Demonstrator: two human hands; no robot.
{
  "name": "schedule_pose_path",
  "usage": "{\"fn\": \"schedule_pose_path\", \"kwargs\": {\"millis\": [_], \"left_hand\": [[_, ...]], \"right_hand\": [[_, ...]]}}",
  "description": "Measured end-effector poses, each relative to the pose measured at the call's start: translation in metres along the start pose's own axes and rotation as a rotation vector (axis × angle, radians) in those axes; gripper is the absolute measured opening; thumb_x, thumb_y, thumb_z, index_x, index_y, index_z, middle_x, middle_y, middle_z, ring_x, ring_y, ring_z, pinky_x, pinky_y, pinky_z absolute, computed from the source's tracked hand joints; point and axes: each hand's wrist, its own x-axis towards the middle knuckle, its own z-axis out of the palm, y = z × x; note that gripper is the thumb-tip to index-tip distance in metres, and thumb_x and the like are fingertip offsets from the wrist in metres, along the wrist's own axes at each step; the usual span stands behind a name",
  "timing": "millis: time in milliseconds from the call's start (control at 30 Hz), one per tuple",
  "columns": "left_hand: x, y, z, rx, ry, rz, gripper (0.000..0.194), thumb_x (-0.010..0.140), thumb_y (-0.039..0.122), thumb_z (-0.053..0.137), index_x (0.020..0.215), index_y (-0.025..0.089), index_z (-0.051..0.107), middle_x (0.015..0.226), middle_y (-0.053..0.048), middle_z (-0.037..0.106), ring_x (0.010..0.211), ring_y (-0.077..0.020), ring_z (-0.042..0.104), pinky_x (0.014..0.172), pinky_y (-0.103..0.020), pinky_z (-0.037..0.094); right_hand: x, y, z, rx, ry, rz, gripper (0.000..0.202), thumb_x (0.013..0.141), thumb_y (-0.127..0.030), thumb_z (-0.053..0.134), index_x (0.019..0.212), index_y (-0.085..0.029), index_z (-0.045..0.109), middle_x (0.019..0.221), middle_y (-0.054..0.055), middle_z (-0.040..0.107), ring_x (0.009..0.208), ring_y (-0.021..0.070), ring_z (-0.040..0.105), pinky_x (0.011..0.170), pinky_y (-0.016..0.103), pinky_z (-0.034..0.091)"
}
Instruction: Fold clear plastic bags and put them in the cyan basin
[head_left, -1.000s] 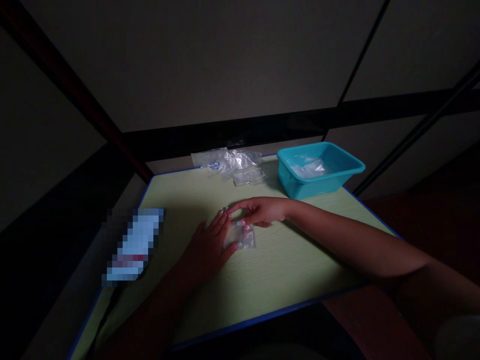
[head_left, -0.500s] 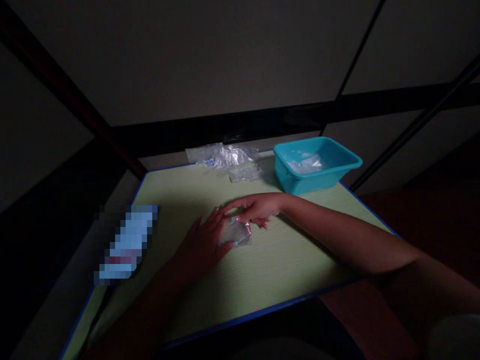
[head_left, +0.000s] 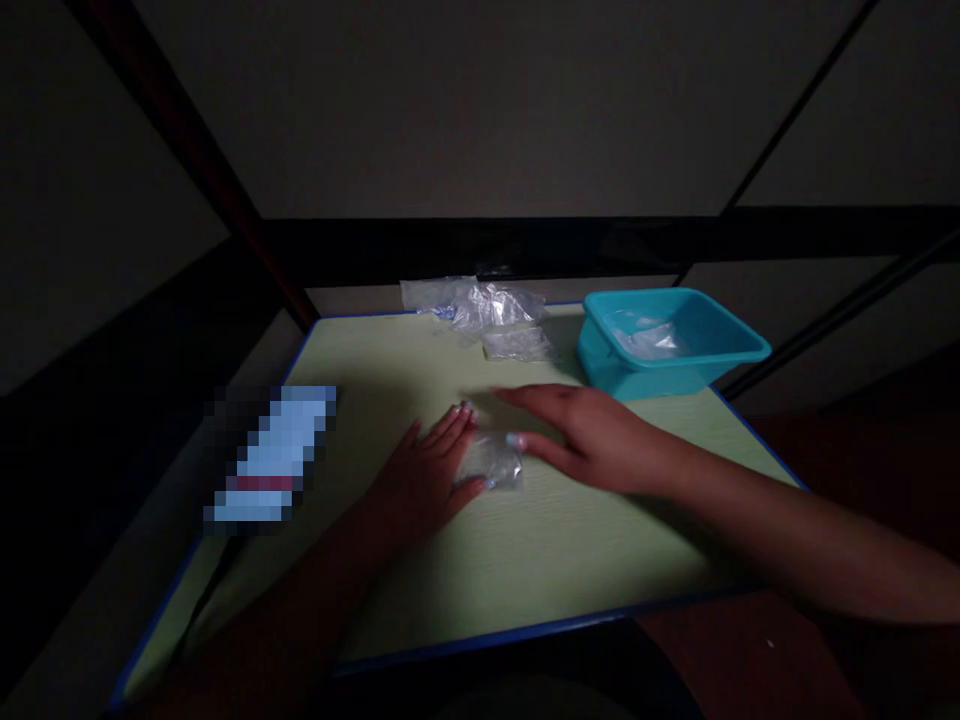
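A small clear plastic bag [head_left: 495, 460] lies flat on the table's pale green top [head_left: 570, 540]. My left hand [head_left: 431, 465] rests open on the left side of the bag, fingers stretched out and thumb along its near edge. To the right, my right hand [head_left: 581, 430] is open with thumb and forefinger spread apart. Its thumb tip is at the bag's upper right corner, and I cannot tell whether it touches. The right fingertips are slightly blurred. Whatever the bag may contain is hard to make out in the dim light.
Crumpled clear plastic bags [head_left: 499, 305] lie at the table's back edge, with a flat plastic packet [head_left: 521, 345] in front of them. A turquoise basin [head_left: 675, 375] at the back right holds clear plastic. A pixelated phone-like object [head_left: 277, 455] is at the left edge.
My right hand has moved right, off the left fingertips and the bag's top edge, and its fingers have spread. My left hand stays on the bag. The camera view has shifted slightly.
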Motion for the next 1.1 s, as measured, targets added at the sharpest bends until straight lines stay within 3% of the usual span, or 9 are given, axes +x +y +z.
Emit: {"fn": "schedule_pose_path", "kwargs": {"millis": [100, 200, 400, 667, 833, 933, 1100], "left_hand": [[-0.001, 0.002, -0.002, -0.015, 0.012, -0.004, 0.064, 0.096, 0.049, 0.035, 0.148, 0.012, 0.029, 0.156, -0.014, 0.023, 0.145, -0.0259, 0.021, 0.113, -0.054, 0.026], [0.000, 0.001, -0.002, -0.017, 0.005, -0.009, 0.063, 0.097, 0.048, 0.032, 0.149, 0.011, 0.027, 0.157, -0.013, 0.022, 0.145, -0.0251, 0.022, 0.114, -0.053, 0.025], [0.001, -0.009, 0.001, 0.000, 0.011, -0.016, 0.071, 0.096, 0.057, 0.028, 0.150, 0.011, 0.023, 0.157, -0.014, 0.022, 0.146, -0.0261, 0.020, 0.114, -0.052, 0.024], [-0.004, -0.017, 0.007, 0.042, 0.071, 0.037, 0.073, 0.095, 0.060, 0.024, 0.151, 0.013, 0.020, 0.156, -0.015, 0.026, 0.145, -0.0275, 0.024, 0.112, -0.055, 0.025], [-0.006, -0.017, 0.007, 0.086, 0.108, 0.033, 0.067, 0.097, 0.053, 0.028, 0.151, 0.014, 0.021, 0.157, -0.016, 0.026, 0.145, -0.0274, 0.023, 0.112, -0.055, 0.025], [-0.007, -0.020, 0.003, 0.104, 0.065, -0.033, 0.062, 0.098, 0.046, 0.029, 0.151, 0.013, 0.023, 0.157, -0.016, 0.025, 0.144, -0.0284, 0.024, 0.111, -0.057, 0.026], [-0.011, -0.029, -0.007, 0.090, -0.039, -0.183, 0.067, 0.097, 0.048, 0.030, 0.151, 0.011, 0.020, 0.158, -0.017, 0.019, 0.145, -0.0313, 0.020, 0.110, -0.060, 0.027]], "right_hand": [[-0.022, -0.007, 0.017, -0.147, -0.270, -0.223, 0.064, 0.094, -0.047, 0.049, 0.146, -0.013, 0.036, 0.151, 0.018, 0.034, 0.142, 0.0292, 0.027, 0.116, 0.056, 0.010], [-0.039, 0.000, 0.038, -0.195, -0.362, -0.222, 0.072, 0.096, -0.053, 0.042, 0.150, -0.008, 0.027, 0.154, 0.019, 0.025, 0.145, 0.0283, 0.016, 0.117, 0.054, -0.001], [-0.056, 0.005, 0.050, -0.230, -0.373, -0.200, 0.080, 0.094, -0.057, 0.042, 0.151, -0.007, 0.020, 0.156, 0.018, 0.016, 0.146, 0.0332, 0.006, 0.117, 0.055, -0.001], [-0.052, 0.004, 0.046, -0.250, -0.217, -0.188, 0.070, 0.095, -0.056, 0.040, 0.137, -0.001, 0.049, 0.143, 0.024, 0.043, 0.140, 0.0338, 0.030, 0.118, 0.054, 0.009], [-0.050, 0.008, 0.051, -0.201, -0.259, -0.205, 0.071, 0.096, -0.056, 0.037, 0.147, -0.007, 0.033, 0.153, 0.018, 0.029, 0.145, 0.0271, 0.018, 0.119, 0.049, 0.002], [-0.052, 0.008, 0.053, -0.190, -0.309, -0.190, 0.078, 0.093, -0.060, 0.040, 0.149, -0.006, 0.029, 0.154, 0.020, 0.024, 0.146, 0.0309, 0.012, 0.118, 0.051, -0.002], [-0.056, 0.007, 0.056, -0.196, -0.306, -0.192, 0.086, 0.090, -0.064, 0.043, 0.150, -0.005, 0.026, 0.154, 0.023, 0.022, 0.145, 0.0370, 0.008, 0.117, 0.055, -0.002]]}}
